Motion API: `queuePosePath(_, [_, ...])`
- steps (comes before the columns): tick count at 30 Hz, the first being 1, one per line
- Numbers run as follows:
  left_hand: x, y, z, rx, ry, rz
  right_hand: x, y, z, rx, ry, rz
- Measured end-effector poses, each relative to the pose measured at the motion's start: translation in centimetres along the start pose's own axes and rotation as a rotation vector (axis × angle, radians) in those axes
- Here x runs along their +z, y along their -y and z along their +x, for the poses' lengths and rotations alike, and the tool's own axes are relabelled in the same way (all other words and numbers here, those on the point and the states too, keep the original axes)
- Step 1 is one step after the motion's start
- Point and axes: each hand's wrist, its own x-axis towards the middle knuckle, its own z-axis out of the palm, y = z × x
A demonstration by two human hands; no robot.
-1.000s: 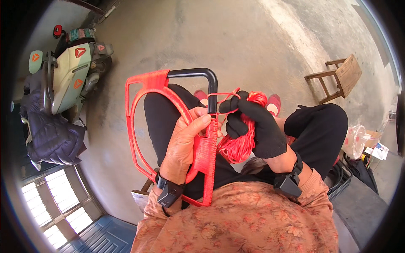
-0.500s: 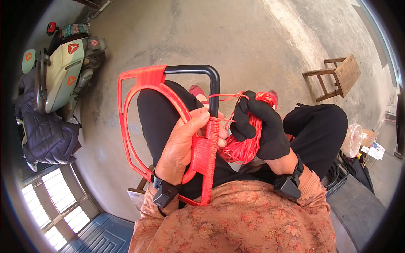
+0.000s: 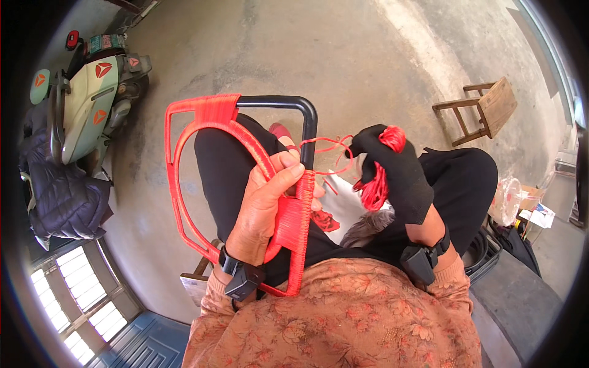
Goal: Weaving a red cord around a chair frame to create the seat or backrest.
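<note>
A head-worn fisheye looks down, close over both hands [image 3: 261, 202].

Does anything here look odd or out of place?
I see nothing plainly spilled or broken. One mismatch stands out: the right hand wears a black fabric glove, while the left hand is bare. Also, the angular frame wrapped in glossy red cord has an unwrapped black corner at upper right.
</note>
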Motion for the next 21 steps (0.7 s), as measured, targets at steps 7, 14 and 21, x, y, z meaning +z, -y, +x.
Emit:
queuePosePath(7, [-0.1,-0.2,-0.2,0.008,-0.041,-0.024,-7.7,1.5,-4.2,-0.094,-0.083,0.163])
queuePosePath(14, [-0.7,-0.5,-0.3,0.011,0.007,-0.01,-9.9,4.2,-11.5,0.098,0.055,-0.88])
queuePosePath(21, [-0.2,-0.3,0.0,-0.031,0.06,-0.033,-0.6,3.1,-3.7,-0.27,-0.023,-0.542])
